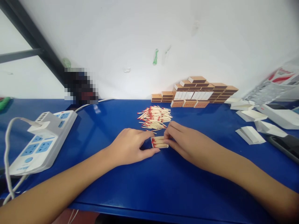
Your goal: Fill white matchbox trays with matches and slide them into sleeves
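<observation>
A small white matchbox tray (160,147) lies on the blue table, with red-headed matches (158,142) side by side in it, heads to the left. My left hand (130,146) steadies the tray's left end between thumb and forefinger. Over its right end, my right hand (178,137) is closed in a pinch on the matches' plain ends; its fingers hide that end of the tray. Just beyond both hands is a loose heap of matches (156,116), with a few strays at its near side.
Brown matchboxes (187,103) stand stacked along the wall, white tray ends showing in the middle. Folded white paper pieces (250,135), a white device (280,114) and a dark phone (285,144) lie at right. A power strip (50,149) with a white cable occupies the left.
</observation>
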A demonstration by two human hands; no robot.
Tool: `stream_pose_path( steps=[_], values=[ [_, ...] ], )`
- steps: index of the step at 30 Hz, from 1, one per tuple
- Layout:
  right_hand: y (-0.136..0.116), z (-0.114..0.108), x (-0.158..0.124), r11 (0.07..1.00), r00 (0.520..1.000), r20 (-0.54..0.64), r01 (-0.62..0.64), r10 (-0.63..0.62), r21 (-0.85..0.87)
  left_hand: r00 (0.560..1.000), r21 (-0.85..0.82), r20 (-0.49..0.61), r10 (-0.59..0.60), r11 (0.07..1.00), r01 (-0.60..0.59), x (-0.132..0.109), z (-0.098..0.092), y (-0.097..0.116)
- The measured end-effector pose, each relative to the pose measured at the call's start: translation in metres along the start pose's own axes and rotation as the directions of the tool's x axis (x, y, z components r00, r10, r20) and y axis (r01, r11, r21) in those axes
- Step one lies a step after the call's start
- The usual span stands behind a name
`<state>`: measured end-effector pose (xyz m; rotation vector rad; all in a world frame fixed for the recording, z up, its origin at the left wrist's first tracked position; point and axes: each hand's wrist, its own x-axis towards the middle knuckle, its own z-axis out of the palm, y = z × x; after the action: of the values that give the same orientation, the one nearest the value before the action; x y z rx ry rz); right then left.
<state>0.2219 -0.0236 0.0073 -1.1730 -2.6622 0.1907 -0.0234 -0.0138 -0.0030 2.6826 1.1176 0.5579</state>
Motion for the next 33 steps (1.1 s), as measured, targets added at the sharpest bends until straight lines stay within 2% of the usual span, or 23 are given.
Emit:
stream_pose_path(
  steps=[4,8,12,19,22,25,33],
  values=[
    [-0.007,-0.005,0.000,0.999,1.000,0.029,-0.009,0.007,0.049,1.000,-0.009,-0.002,0.017,1.000,-0.017,0.000,0.000,0.001],
    [-0.008,-0.007,0.002,0.984,0.999,-0.001,-0.040,0.041,0.172,0.998,-0.047,-0.002,0.056,0.997,-0.056,0.000,-0.001,0.004],
    [-0.009,-0.004,0.003,0.961,1.000,0.006,0.004,-0.006,0.278,0.995,-0.067,0.017,0.102,0.993,-0.101,-0.001,-0.002,0.007],
    [-0.010,-0.004,0.002,0.977,0.999,-0.022,0.034,-0.030,0.211,0.995,-0.049,0.016,0.094,0.994,-0.093,-0.002,-0.001,0.004],
    [-0.010,-0.006,0.002,0.981,0.999,0.005,0.034,-0.035,0.192,0.996,-0.046,0.005,0.093,0.995,-0.092,-0.002,-0.001,0.003],
    [-0.011,-0.005,0.003,0.978,0.999,0.024,0.031,-0.037,0.206,0.995,-0.047,0.003,0.103,0.994,-0.103,-0.002,-0.001,0.003],
    [-0.018,0.000,0.004,0.953,1.000,-0.016,0.006,-0.001,0.304,0.993,-0.043,0.030,0.110,0.993,-0.108,-0.001,-0.002,0.004]
  ],
)
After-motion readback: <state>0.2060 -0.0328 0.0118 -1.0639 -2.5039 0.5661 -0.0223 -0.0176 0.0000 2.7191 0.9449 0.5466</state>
